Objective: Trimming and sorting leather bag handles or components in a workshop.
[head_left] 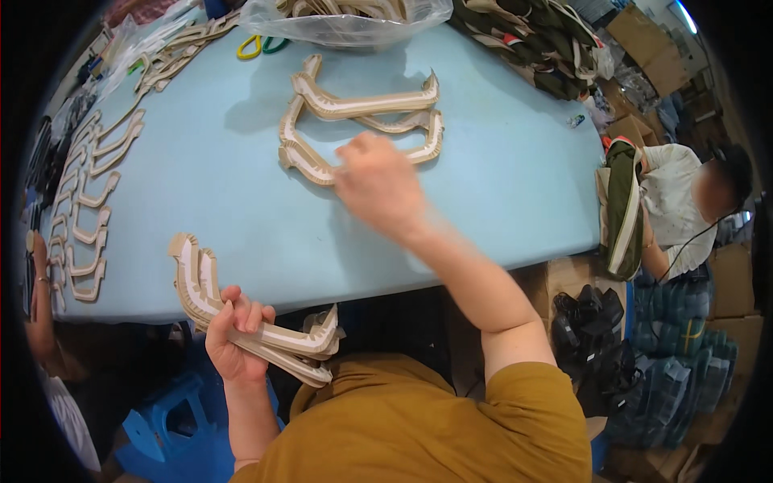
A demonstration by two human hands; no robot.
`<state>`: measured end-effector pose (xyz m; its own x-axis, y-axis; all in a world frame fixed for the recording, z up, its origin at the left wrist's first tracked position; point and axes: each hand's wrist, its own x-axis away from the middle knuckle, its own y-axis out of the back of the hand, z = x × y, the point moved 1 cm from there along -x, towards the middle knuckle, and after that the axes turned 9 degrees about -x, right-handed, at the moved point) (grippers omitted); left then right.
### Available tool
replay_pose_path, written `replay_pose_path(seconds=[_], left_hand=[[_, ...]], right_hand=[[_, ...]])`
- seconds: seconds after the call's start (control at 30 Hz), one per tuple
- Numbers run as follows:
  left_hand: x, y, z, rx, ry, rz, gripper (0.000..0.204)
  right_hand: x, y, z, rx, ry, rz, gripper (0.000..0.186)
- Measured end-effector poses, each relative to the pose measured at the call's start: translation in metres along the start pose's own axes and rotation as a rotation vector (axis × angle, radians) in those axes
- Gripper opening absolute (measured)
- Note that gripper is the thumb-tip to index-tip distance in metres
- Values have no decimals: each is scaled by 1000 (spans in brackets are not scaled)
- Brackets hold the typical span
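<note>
Near the table's front edge, my left hand (236,338) is closed round a small bundle of curved fabric strips (286,340). The strips are beige with a white band down the middle and bent ends, and they reach past the hand on both sides. Over the middle of the table is my right hand (377,181), its fingers curled and smeared by motion. Its fingertips overlap the near side of a loose group of similar strips (366,105) lying crossed on the table. Whether the fingers grip one cannot be made out.
A light blue table (499,177) spreads before me. Rows of strips (88,217) lie at left. At the back are a clear plastic bag (346,28), yellow-handled scissors (250,48) and a dark green fabric pile (531,44). A person (684,201) sits at right; a blue stool (169,414) stands lower left.
</note>
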<state>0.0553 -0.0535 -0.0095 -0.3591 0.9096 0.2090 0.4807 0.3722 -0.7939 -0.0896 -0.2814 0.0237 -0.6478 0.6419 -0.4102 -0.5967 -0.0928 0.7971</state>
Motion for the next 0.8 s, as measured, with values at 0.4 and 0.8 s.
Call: replay_pose_path(seconds=[0.4,0.8], left_hand=[[-3,-6,1,-248,22,-63,21],[-11,2,4,-254,65,-151,21]], right_hand=[[16,30,-118,138,-507,-89,58],[6,38,-114,468,-188,42,48]])
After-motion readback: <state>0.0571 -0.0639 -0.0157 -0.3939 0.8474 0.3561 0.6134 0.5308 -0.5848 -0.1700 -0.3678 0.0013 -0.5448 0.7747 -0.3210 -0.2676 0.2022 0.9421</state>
